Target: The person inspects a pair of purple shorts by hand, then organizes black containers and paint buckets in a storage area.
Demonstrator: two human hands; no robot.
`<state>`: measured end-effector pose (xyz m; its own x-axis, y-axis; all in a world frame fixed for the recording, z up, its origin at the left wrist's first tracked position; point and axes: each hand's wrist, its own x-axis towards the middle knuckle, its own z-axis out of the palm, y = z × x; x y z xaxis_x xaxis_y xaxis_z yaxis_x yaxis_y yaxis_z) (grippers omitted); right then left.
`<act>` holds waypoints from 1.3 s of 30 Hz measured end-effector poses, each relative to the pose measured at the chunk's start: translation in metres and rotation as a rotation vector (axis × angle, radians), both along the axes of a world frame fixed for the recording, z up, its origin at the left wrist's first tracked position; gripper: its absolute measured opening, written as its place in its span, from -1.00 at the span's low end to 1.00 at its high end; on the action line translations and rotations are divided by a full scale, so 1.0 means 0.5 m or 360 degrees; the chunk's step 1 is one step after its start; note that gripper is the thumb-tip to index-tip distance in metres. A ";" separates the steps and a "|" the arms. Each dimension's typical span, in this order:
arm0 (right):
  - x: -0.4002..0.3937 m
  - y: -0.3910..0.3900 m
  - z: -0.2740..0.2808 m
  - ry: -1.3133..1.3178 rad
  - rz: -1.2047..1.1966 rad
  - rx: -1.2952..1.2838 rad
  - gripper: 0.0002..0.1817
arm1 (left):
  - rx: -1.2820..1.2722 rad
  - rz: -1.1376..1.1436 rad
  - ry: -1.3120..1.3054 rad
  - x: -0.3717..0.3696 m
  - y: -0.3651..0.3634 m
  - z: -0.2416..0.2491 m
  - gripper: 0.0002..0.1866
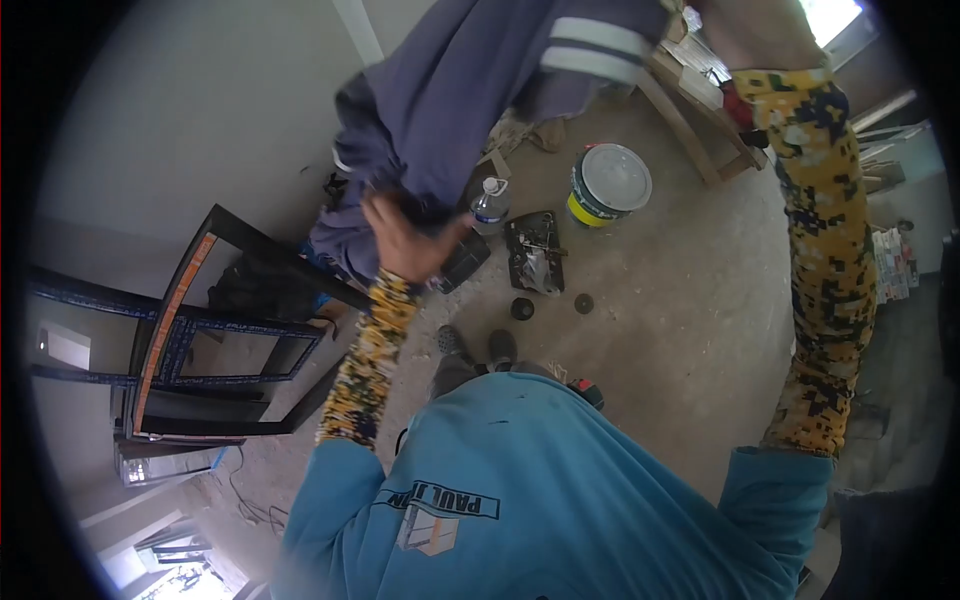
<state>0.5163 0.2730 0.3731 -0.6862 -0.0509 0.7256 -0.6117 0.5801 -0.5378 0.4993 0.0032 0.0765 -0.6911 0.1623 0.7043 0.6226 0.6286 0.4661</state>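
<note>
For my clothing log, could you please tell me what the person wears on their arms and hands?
Both forearms wear tight sleeves in a yellow, black and white pixel-camouflage print: left sleeve, right sleeve. Short turquoise shirt sleeves cover the upper arms. The left hand is bare, without a glove; the right hand is out of view.

Turquoise printed shirt (560, 480), yellow-black camouflage sleeves (372, 365)
</note>
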 end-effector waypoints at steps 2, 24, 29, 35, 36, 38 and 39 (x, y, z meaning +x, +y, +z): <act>0.010 -0.084 0.021 -0.0794 0.0508 -0.0751 -0.75 | -0.0145 -0.0031 -0.0239 0.076 0.057 -0.099 0.03; 0.047 0.061 -0.167 -0.1093 -0.0287 0.1189 -0.48 | -0.0405 -0.1394 -0.0621 0.107 -0.172 0.235 -0.76; 0.204 -0.215 -0.269 -0.1023 0.1502 -0.0021 -0.63 | -0.0625 -0.1782 -0.0922 0.180 -0.127 0.310 -0.74; 0.281 -0.235 -0.333 -0.1337 0.1825 -0.0503 -0.78 | -0.0812 -0.1760 -0.1338 0.227 -0.140 0.394 -0.77; 0.287 -0.239 -0.337 -0.1300 0.1868 -0.0554 -0.80 | -0.0852 -0.1772 -0.1416 0.235 -0.132 0.400 -0.77; 0.287 -0.234 -0.344 -0.1280 0.1903 -0.0605 -0.81 | -0.0801 -0.1778 -0.1431 0.238 -0.124 0.405 -0.75; 0.288 -0.229 -0.342 -0.1165 0.1918 -0.0405 -0.81 | -0.0866 -0.1809 -0.1488 0.236 -0.124 0.408 -0.74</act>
<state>0.6605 0.1584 0.2019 -0.5350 -0.7853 0.3116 -0.1974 -0.2425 -0.9499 0.6174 -0.0588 0.2804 -0.1760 0.9636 -0.2012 0.4998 0.2636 0.8251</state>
